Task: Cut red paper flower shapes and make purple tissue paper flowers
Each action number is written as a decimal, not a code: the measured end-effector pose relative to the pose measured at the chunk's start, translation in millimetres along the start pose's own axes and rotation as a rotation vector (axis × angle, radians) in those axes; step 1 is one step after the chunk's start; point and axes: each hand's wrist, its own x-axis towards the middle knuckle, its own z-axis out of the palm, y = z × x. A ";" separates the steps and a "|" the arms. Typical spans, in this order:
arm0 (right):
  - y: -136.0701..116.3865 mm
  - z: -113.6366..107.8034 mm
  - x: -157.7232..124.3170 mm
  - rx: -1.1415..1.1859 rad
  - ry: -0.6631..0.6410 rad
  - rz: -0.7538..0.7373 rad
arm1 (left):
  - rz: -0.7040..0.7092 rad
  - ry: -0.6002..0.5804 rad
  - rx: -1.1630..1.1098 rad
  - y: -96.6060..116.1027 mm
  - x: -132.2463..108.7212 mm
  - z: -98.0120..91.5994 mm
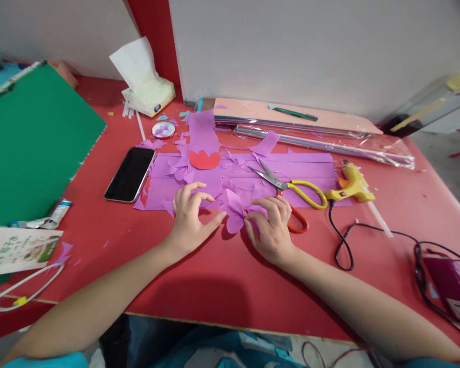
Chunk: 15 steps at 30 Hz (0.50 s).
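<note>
A purple paper flower (234,212) with rounded petals is at the table's near middle, between my two hands. My right hand (271,227) has its fingers curled and thumb pressed in at the flower's right edge, pinching it. To its left, my left hand (189,217) has its fingers apart and bent, the thumb stretched toward a petal. Just beyond lie purple paper sheets (164,179) strewn with cut scraps, and a red scalloped paper piece (204,160). Scissors (278,183) with one yellow and one red handle rest open on the paper, right of the flower.
A yellow glue gun (350,184) with a black cord lies at right. A phone (130,174) lies left of the paper. Farther back are a tissue box (149,94), a tape roll (163,130) and a green cutter (295,113). A green board (34,148) stands at left.
</note>
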 end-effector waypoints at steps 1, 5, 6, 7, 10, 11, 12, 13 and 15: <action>-0.2 -0.4 0.4 -0.009 0.019 -0.002 | -0.023 -0.041 -0.015 -0.3 -0.6 0.9; -1.4 -1.0 -0.1 -0.024 0.063 -0.058 | -0.090 -0.191 -0.168 -0.1 -3.3 3.5; -1.7 -1.1 -0.5 -0.024 0.070 -0.070 | -0.099 -0.203 -0.204 0.4 -3.6 3.4; -2.1 -1.3 -0.7 -0.025 0.074 -0.078 | -0.104 -0.208 -0.233 0.9 -3.6 3.0; -2.6 -2.2 -1.1 -0.017 0.064 -0.060 | -0.090 -0.203 -0.280 2.2 -2.8 0.5; -2.4 -2.4 -1.1 -0.006 0.053 -0.043 | -0.077 -0.200 -0.290 2.4 -2.4 -0.4; -2.0 -2.6 -1.2 0.011 0.042 -0.022 | -0.061 -0.196 -0.297 2.4 -2.0 -1.1; -1.4 -2.7 -1.3 0.034 0.031 0.001 | -0.046 -0.193 -0.298 2.3 -1.6 -1.8; 0.4 -2.7 -1.6 0.088 0.015 0.038 | -0.017 -0.193 -0.298 1.8 -0.8 -3.0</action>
